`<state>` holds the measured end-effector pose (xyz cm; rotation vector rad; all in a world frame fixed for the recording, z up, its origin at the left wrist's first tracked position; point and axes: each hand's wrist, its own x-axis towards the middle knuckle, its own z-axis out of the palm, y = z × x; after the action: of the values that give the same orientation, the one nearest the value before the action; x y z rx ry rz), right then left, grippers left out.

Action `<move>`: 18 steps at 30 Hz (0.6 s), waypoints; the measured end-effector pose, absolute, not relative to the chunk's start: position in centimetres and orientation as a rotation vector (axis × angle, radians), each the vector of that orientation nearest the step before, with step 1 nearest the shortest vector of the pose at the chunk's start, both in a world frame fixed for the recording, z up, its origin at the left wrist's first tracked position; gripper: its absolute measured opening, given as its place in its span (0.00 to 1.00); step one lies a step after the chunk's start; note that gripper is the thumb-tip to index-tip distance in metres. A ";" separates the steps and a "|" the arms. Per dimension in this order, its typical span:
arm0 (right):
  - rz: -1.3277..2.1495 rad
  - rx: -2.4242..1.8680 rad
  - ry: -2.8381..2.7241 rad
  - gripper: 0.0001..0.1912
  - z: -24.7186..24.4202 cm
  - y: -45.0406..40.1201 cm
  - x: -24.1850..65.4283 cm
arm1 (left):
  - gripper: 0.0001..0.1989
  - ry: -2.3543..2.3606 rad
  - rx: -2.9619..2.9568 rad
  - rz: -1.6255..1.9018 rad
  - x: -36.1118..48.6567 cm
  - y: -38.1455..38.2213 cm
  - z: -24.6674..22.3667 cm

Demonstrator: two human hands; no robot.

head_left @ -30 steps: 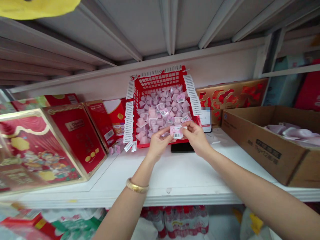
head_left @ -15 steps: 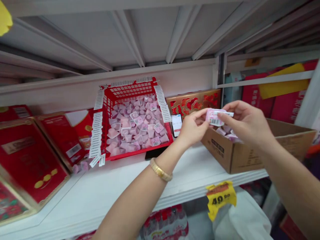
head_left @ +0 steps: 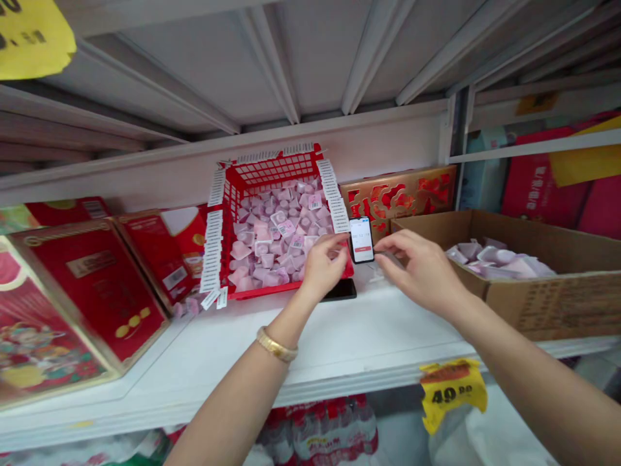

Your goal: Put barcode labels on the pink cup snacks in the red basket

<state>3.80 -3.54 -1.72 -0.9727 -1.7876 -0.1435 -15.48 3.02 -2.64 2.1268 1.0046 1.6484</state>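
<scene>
My left hand (head_left: 324,266) is over the front right corner of a red plastic basket (head_left: 272,294). Its thumb and index finger are apart, close to the phone's left edge, and I make out nothing between them. The basket holds many small pink-lidded cups (head_left: 264,249), a few with barcode labels on top. Rows of white barcode labels (head_left: 334,194) hang along its rim. A phone (head_left: 361,239) with a lit screen leans upright beside the basket. My right hand (head_left: 417,268) is to the phone's right, fingers bent and apart, with no cup visible in it.
An open cardboard box (head_left: 548,304) with more cups stands at the right. A gold and red box (head_left: 402,194) is behind the phone. Red gift boxes (head_left: 97,285) stand at the left. A dark flat object (head_left: 342,289) lies before the basket. A yellow price tag (head_left: 453,393) hangs from the shelf edge.
The labelled cup both hands held is no longer in them. My hands have moved apart, left and down to either side of the phone. The view has shifted right to left across the shelf.
</scene>
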 end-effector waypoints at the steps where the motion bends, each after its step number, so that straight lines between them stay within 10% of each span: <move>1: -0.110 -0.979 -1.830 0.06 -1.9 -2.8 2.1 | 0.16 1.117 2.090 1.690 -17.5 3.8 -2.8; 18: -0.152 -1.170 -2.061 0.13 -6.4 4.3 -7.9 | 0.21 1.757 2.142 1.256 -23.9 6.2 -5.8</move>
<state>-7.88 4.33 -6.41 -1.1701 -2.0614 -0.1522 -23.86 6.18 -5.76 2.1415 1.7575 1.2556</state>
